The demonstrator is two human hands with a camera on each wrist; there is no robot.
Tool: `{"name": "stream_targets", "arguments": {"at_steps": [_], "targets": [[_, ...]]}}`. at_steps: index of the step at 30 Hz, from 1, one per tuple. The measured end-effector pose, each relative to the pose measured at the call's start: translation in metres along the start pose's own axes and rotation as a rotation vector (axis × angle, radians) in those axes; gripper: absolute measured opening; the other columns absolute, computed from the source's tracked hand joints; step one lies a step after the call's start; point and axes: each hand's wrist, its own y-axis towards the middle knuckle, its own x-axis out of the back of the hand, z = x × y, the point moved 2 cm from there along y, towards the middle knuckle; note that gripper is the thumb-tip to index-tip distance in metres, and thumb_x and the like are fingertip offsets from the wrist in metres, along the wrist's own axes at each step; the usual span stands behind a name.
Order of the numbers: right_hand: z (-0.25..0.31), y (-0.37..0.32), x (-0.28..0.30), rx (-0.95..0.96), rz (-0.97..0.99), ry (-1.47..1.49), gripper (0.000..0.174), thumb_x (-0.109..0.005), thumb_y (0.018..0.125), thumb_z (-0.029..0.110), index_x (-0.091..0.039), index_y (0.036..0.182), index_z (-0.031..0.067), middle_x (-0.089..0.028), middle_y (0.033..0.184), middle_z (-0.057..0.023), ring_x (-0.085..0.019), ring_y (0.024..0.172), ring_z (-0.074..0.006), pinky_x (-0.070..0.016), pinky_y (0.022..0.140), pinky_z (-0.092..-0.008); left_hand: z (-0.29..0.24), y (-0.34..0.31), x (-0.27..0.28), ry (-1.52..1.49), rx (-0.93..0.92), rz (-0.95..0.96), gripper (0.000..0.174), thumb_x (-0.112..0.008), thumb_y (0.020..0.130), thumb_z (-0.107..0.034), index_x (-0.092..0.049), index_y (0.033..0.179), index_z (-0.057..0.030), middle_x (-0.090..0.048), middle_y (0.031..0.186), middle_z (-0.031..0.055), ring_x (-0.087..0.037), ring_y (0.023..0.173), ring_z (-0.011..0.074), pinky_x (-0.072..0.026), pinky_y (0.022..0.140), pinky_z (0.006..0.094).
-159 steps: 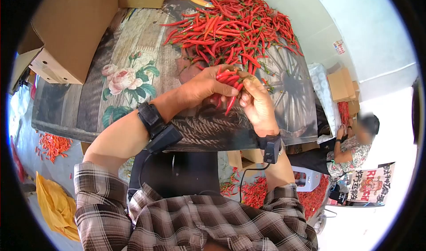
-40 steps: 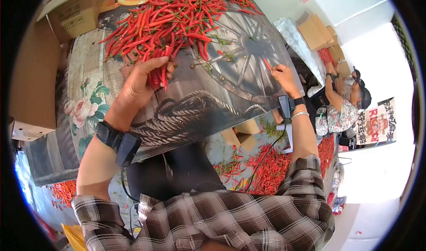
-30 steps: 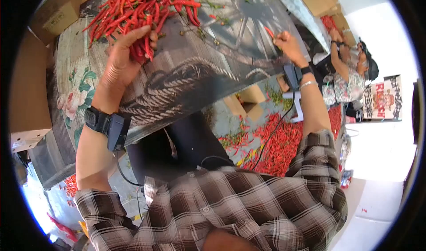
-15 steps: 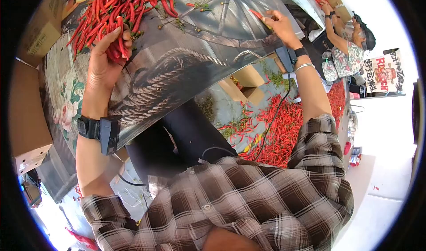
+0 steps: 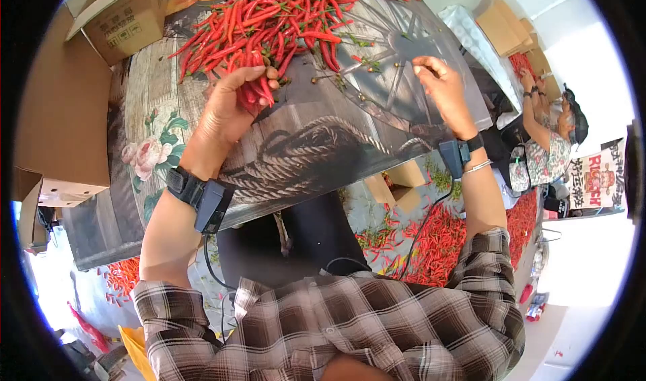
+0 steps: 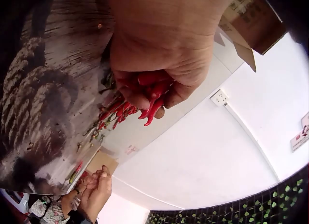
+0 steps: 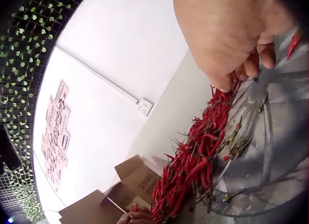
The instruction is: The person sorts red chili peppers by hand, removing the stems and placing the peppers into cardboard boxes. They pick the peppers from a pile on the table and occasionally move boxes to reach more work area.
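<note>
My left hand (image 5: pixel 232 108) grips a small bunch of red chili peppers (image 5: pixel 254 93) at the near edge of the big pile of chilies (image 5: pixel 269 17). Their red ends stick out past the fingers in the left wrist view, where the bunch (image 6: pixel 153 96) is partly covered by the palm. My right hand (image 5: pixel 441 91) hovers over the painted wheel on the right of the table, fingers loosely bent with nothing seen between them. In the right wrist view a single red chili (image 7: pixel 293 44) shows just beside that hand's fingers.
Cardboard boxes (image 5: pixel 121 21) stand at the table's left. Stem bits (image 5: pixel 367 63) lie right of the pile. Below the table are an open box (image 5: pixel 397 186) and chilies spread on the floor (image 5: pixel 434 246). Another person (image 5: pixel 545 145) works at a table on the right.
Earlier both hands met at a bunch; then the right hand moved away rightward pinching one chili. Now its fingers have loosened and that chili has left them. The left hand keeps its bunch.
</note>
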Motion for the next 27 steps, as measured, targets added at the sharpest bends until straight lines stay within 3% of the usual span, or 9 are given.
{"name": "stream_targets", "arguments": {"at_steps": [7,9,10,14,18,22,24,25,27], "targets": [[-0.025,0.01,0.03,0.159,-0.042,-0.205,0.02,-0.063,0.081,0.013,-0.065,0.094,-0.0015,-0.066,0.086,-0.0084,-0.06,0.079,-0.0129,-0.0465,0.072,-0.0268,0.005,0.005,0.005,0.0,0.016,0.025,0.018,-0.057,0.086,-0.014,-0.06,0.093,0.0013,-0.064,0.083,0.0072,-0.063,0.073,0.0143,-0.0461,0.053,0.0218],[-0.052,0.008,0.052,-0.021,-0.064,-0.303,0.022,-0.061,0.085,0.019,-0.064,0.098,0.0027,-0.063,0.082,0.0009,-0.05,0.067,-0.0043,-0.0395,0.055,-0.0208,0.004,0.002,0.003,0.011,0.013,-0.007,0.018,-0.056,0.086,-0.014,-0.06,0.094,0.001,-0.064,0.083,0.0069,-0.062,0.073,0.0141,-0.0462,0.053,0.0218],[-0.062,0.006,0.06,-0.066,-0.098,-0.298,0.025,-0.064,0.079,0.018,-0.065,0.094,-0.0022,-0.067,0.083,-0.0091,-0.061,0.077,-0.0132,-0.047,0.07,-0.0271,0.005,0.002,0.003,0.001,0.005,-0.026,0.018,-0.056,0.086,-0.014,-0.06,0.093,0.0008,-0.064,0.084,0.0064,-0.062,0.073,0.0142,-0.0458,0.054,0.0218],[-0.098,-0.003,0.07,-0.21,-0.119,-0.241,0.028,-0.065,0.078,0.019,-0.065,0.097,-0.0023,-0.067,0.083,-0.0112,-0.063,0.078,-0.0165,-0.0473,0.071,-0.0283,0.006,0.004,0.005,0.002,0.012,0.005,0.018,-0.056,0.086,-0.015,-0.06,0.093,0.0009,-0.063,0.084,0.0062,-0.061,0.073,0.0142,-0.0454,0.054,0.0224],[-0.112,-0.005,0.064,-0.084,-0.072,-0.395,0.031,-0.067,0.075,0.019,-0.064,0.097,-0.0024,-0.067,0.084,-0.0121,-0.064,0.078,-0.0214,-0.048,0.072,-0.0321,0.004,0.003,0.004,-0.01,0.02,0.003,0.016,-0.056,0.086,-0.013,-0.059,0.093,0.0012,-0.062,0.082,0.0062,-0.059,0.072,0.0144,-0.0445,0.054,0.0226],[-0.123,0.0,0.066,-0.113,-0.029,-0.318,0.03,-0.068,0.074,0.019,-0.063,0.093,-0.0037,-0.067,0.083,-0.0129,-0.064,0.077,-0.0222,-0.048,0.073,-0.0332,0.003,0.003,0.002,-0.026,0.022,0.014,0.014,-0.056,0.085,-0.012,-0.058,0.092,0.0007,-0.061,0.081,0.0064,-0.058,0.071,0.0147,-0.0437,0.053,0.0226],[-0.12,0.002,0.066,-0.077,-0.003,-0.395,0.025,-0.067,0.075,0.018,-0.064,0.089,-0.0021,-0.066,0.075,-0.0099,-0.061,0.068,-0.0172,-0.0465,0.061,-0.0295,0.003,0.003,0.002,-0.027,0.03,0.015,0.014,-0.057,0.085,-0.01,-0.056,0.095,-0.0002,-0.06,0.082,0.0059,-0.057,0.071,0.0154,-0.0444,0.055,0.0233],[-0.107,0.002,0.063,-0.072,0.0,-0.396,0.025,-0.067,0.075,0.018,-0.064,0.089,-0.0021,-0.066,0.075,-0.0099,-0.061,0.068,-0.0172,-0.0465,0.061,-0.0295,0.003,0.003,0.003,-0.026,0.039,0.018,0.016,-0.058,0.084,-0.009,-0.055,0.097,-0.0011,-0.059,0.082,0.0054,-0.056,0.072,0.0161,-0.0452,0.057,0.024],[-0.09,0.001,0.059,-0.421,0.029,-0.148,0.017,-0.065,0.076,0.016,-0.065,0.085,0.001,-0.06,0.066,-0.0044,-0.053,0.059,-0.0097,-0.0385,0.049,-0.0237,0.003,0.003,0.004,-0.031,0.036,0.016,0.017,-0.058,0.083,-0.009,-0.055,0.098,-0.0018,-0.059,0.083,0.0055,-0.056,0.072,0.0162,-0.0451,0.057,0.0243]]}}
